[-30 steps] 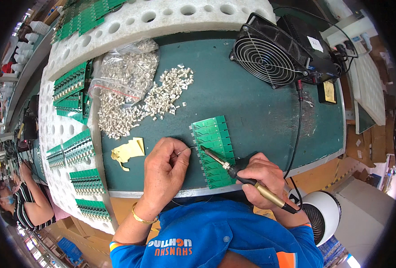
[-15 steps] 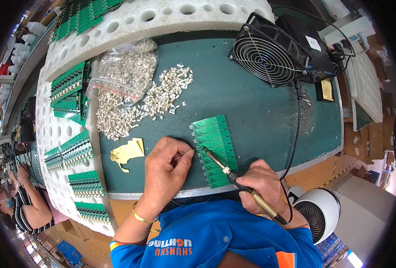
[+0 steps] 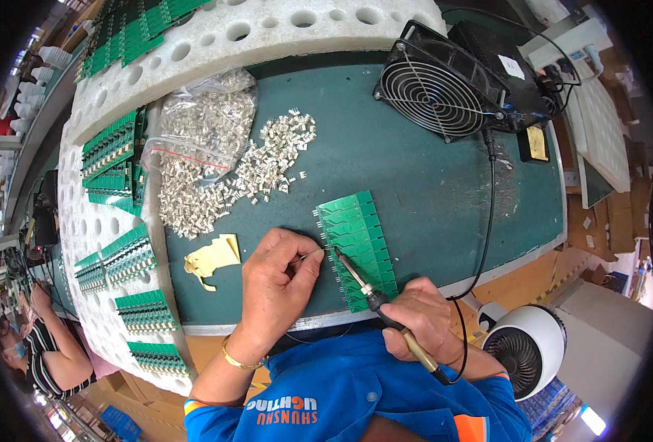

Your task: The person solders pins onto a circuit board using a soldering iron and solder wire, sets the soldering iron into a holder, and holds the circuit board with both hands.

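A green circuit board panel [image 3: 362, 239] lies flat on the bench in front of me, a row of small pale connectors along its left edge. My right hand [image 3: 422, 324] is closed around the handle of a soldering iron [image 3: 375, 300], whose tip is at the panel's left side, by the connector row. Thumb and forefinger of my left hand [image 3: 276, 283] pinch a thin solder wire that reaches toward the iron's tip. Part of the wire hangs below the hand. Whether tip and wire touch is too small to tell.
Loose white connectors [image 3: 275, 151] spread beside a clear plastic bag [image 3: 208, 110] of them. Torn yellow paper [image 3: 214, 258] lies left of my hand. White foam [image 3: 83, 228] holds finished-looking boards [image 3: 146, 311]. A black fan [image 3: 437, 92] and the iron's cord [image 3: 491, 214] are right; another person [image 3: 54, 346] sits left.
The iron's tip has shifted slightly nearer to me along the connector row, and my right hand has lowered with it. My left hand keeps its pinch, nearly in place.
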A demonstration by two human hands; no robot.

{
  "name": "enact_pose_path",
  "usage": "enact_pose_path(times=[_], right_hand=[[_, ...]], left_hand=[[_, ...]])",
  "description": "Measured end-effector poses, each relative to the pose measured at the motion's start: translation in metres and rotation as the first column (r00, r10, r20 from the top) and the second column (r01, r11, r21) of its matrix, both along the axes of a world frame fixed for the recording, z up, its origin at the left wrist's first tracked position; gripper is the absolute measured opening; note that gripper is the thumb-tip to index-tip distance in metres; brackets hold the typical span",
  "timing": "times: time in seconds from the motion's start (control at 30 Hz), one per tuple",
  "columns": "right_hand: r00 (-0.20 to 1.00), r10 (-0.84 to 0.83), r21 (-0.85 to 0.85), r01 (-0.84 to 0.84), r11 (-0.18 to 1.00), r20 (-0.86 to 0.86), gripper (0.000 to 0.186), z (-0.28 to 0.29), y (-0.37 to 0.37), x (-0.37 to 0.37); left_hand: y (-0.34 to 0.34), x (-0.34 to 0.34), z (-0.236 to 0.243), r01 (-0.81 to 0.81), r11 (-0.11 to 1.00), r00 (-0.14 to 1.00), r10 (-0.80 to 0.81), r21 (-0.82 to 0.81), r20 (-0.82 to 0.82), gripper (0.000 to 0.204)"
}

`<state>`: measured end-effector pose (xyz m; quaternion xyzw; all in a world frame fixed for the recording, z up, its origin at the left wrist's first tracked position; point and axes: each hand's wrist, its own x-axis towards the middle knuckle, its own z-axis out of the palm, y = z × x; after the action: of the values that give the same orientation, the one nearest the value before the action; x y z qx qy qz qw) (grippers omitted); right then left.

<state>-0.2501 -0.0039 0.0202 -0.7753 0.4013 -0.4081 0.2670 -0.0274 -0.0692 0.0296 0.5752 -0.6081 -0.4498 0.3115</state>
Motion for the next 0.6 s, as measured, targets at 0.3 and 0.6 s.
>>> enact_pose_path(times=[0.3, 0.6], right_hand=[[0.999, -0.013, -0.039, 0.011, 0.999, -0.051, 0.032, -0.001, 0.007, 0.007], [0.995, -0.020, -0.086, 0.011, 0.996, -0.101, 0.034, 0.000, 0.008, 0.011]], left_hand=[[0.000, 0.000, 0.000, 0.006, 1.000, 1.000, -0.005, -0.029, 0.028, 0.005], [0.000, -0.002, -0.001, 0.012, 0.995, 0.998, -0.007, -0.094, 0.058, 0.005]])
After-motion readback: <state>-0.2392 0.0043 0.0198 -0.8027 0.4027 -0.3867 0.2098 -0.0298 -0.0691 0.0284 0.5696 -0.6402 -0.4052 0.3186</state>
